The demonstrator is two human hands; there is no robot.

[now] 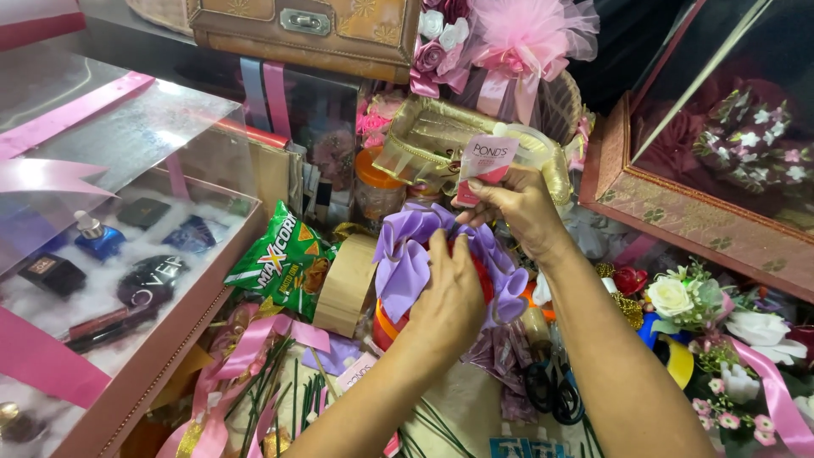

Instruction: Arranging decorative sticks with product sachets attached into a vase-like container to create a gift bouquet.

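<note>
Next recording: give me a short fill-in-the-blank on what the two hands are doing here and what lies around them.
1. The right hand holds a small ____ sachet.
2. The left hand presses on a ____ ribbon bow.
3. Left of the bow lies a ____ snack bag.
4. Black ____ lie below the right forearm.

Missing words: pink; purple; green; scissors

Bright, even indoor light, glare on the clear box lid (127,110) (left side), mostly sharp focus.
</note>
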